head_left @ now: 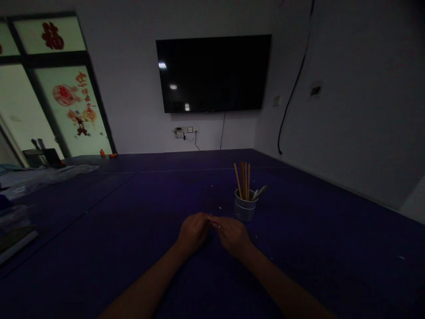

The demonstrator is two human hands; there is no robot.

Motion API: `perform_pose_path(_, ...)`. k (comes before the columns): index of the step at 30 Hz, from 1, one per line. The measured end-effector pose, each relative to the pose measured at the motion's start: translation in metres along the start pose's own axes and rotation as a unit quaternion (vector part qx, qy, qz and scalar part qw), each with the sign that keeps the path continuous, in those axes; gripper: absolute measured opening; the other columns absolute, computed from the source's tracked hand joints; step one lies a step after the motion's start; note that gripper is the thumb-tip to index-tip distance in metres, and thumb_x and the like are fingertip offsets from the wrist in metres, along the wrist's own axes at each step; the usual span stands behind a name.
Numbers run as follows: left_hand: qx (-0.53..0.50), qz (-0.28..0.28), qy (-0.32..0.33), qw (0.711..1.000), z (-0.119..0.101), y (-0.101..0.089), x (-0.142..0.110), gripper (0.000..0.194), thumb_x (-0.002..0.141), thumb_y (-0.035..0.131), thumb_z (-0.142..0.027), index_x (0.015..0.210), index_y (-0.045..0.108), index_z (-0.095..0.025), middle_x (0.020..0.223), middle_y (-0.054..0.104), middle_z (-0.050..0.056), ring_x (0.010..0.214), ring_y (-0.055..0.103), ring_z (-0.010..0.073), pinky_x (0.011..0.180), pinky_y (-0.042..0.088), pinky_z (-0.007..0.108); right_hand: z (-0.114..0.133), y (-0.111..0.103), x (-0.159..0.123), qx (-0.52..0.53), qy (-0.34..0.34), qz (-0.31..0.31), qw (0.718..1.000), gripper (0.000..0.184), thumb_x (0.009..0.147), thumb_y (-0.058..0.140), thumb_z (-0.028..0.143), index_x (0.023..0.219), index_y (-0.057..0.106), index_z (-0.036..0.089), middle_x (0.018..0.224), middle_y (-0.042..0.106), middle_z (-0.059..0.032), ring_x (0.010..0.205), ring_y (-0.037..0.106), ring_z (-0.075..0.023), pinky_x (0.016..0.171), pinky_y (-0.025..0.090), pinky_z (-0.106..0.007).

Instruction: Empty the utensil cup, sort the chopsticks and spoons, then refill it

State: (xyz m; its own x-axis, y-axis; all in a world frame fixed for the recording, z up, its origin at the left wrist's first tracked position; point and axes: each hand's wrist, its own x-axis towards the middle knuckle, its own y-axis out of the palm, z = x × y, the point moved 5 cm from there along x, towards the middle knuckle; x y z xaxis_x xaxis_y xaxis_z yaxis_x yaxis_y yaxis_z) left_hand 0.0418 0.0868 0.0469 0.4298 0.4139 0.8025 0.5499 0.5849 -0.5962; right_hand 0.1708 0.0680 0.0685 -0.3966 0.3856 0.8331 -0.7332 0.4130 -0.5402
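Over the dark blue tabletop (149,212), my left hand (193,231) and my right hand (232,234) meet at the fingertips. The left fingers are curled inward and closed. My right fingers are pressed together, reaching to the left fingertips. A tiny pale spot shows at the right fingers; whether it is something held, I cannot make out. Just beyond my right hand stands a grey cup (245,209), apart from it. Several thin wooden sticks (245,179) stand upright in the cup, along with a pale-handled utensil (260,192) leaning right.
Small white scraps (219,208) dot the tabletop. At the left lie clear plastic sheeting (49,177) and a flat slab (16,241). Orange items (102,153) sit near the glass door. A television (215,73) hangs on the far wall, and a black cable (294,88) runs down the right wall.
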Motion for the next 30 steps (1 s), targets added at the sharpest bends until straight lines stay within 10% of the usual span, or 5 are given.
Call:
perform_pose_path(6, 0.008, -0.017, -0.028, 0.999, 0.001, -0.003, 0.0, 0.031, 0.091, 0.04, -0.022, 0.121, 0.049, -0.018, 0.103, 0.065, 0.01, 0.097, 0.062, 0.0186, 0.079, 0.053, 0.032, -0.031, -0.042, -0.002, -0.022, 0.141, -0.204, 0.969, 0.037, 0.092, 0.033, 0.036, 0.089, 0.067, 0.02, 0.079, 0.07, -0.0076, 0.069, 0.065, -0.0183, 0.066, 0.052, -0.033)
perform_pose_path(14, -0.009, -0.008, -0.033, 0.999, 0.002, -0.001, 0.001, 0.027, 0.091, 0.041, -0.023, 0.114, 0.054, -0.018, 0.099, 0.065, 0.009, 0.093, 0.063, 0.0181, 0.078, 0.054, 0.032, -0.074, -0.078, -0.009, -0.035, 0.341, -0.313, 0.885, 0.047, 0.091, 0.027, 0.052, 0.09, 0.058, 0.016, 0.077, 0.062, -0.0071, 0.064, 0.057, -0.0181, 0.062, 0.044, -0.03)
perform_pose_path(30, -0.035, 0.016, -0.026, 0.999, 0.0, 0.001, 0.002, 0.022, 0.09, 0.04, -0.022, 0.104, 0.057, -0.018, 0.093, 0.065, 0.008, 0.084, 0.063, 0.0157, 0.071, 0.054, 0.029, -0.09, -0.062, -0.007, -0.089, 0.373, -0.178, 0.906, 0.05, 0.089, 0.031, 0.052, 0.093, 0.066, 0.016, 0.08, 0.068, -0.0107, 0.069, 0.06, -0.0218, 0.06, 0.037, -0.029)
